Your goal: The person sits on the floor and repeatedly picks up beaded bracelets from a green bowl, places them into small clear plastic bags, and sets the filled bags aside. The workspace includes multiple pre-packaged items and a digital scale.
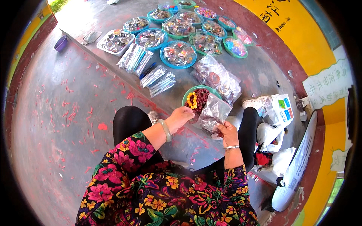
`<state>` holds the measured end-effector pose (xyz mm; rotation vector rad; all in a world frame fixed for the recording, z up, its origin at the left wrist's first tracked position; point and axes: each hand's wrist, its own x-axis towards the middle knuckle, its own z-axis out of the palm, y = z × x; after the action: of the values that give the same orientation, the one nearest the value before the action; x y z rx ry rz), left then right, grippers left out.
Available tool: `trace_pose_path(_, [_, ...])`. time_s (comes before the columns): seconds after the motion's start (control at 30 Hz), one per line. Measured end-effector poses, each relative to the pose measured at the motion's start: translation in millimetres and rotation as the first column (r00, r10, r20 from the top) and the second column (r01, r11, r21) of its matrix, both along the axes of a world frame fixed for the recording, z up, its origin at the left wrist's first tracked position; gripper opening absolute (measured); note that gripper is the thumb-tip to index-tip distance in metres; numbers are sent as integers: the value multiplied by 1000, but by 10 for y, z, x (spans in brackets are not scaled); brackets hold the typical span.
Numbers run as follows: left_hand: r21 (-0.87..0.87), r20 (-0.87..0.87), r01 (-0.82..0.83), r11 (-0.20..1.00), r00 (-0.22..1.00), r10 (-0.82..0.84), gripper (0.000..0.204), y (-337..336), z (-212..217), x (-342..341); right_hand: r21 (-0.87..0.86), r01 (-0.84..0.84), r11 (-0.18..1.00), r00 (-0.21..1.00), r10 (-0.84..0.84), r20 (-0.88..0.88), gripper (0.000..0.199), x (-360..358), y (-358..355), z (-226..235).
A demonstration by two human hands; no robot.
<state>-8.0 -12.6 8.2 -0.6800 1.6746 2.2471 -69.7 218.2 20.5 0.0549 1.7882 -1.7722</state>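
Note:
My left hand (pixel 181 115), with a pale bangle at its wrist, is closed at the near rim of a green basin (pixel 186 95). A yellow bead bracelet (pixel 192 101) stands out from its fingertips over the basin; the fingers partly hide the grip. Dark red beads (pixel 202 97) fill the basin. My right hand (pixel 227 132) pinches the near edge of a clear plastic bag (pixel 218 109), which covers the basin's right side. Something dark red shows in the bag's lower part. Beyond the basin lie larger clear bags (pixel 218 77) of dark red beads.
Several basins (pixel 178 54) of small packaged goods stand farther off, beside bundles of silvery packets (pixel 135 59). White plastic bags (pixel 277 113) and a long white board (pixel 296 173) lie right. Far left is a purple basin (pixel 60 43); red scraps (pixel 102 126) litter the floor.

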Motion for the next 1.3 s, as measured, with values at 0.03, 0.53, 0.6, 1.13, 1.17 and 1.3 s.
trace_pose_path(0.03, [0, -13, -46, 999, 999, 46, 17, -1, 24, -8, 17, 22, 1000, 1000, -22, -11, 12, -97, 17, -25])
trace_pose_path(0.53, [-184, -167, 173, 968, 965, -204, 17, 103, 65, -47, -51, 386, 921, 922, -387, -13, 19, -2147, -485, -633])
trace_pose_path(0.6, [-215, -254, 167, 962, 942, -220, 18, 122, -54, -90, 21, 477, 879, 875, -477, 86, 24, -2356, -337, -864])
trace_pose_path(1.13, [-239, -176, 212, 948, 950, -257, 17, 38, -27, -42, 160, 577, 801, 813, -583, -10, 22, -934, 1022, -1047])
trace_pose_path(1.17, [-217, -187, 203, 955, 951, -245, 17, 38, -31, -40, 174, 609, 774, 791, -610, -52, 22, -835, 1142, -1151])
trace_pose_path(1.3, [-239, -204, 226, 944, 939, -276, 17, 29, -68, -49, 414, 482, 772, 866, -493, -89, 19, -465, 990, -1664])
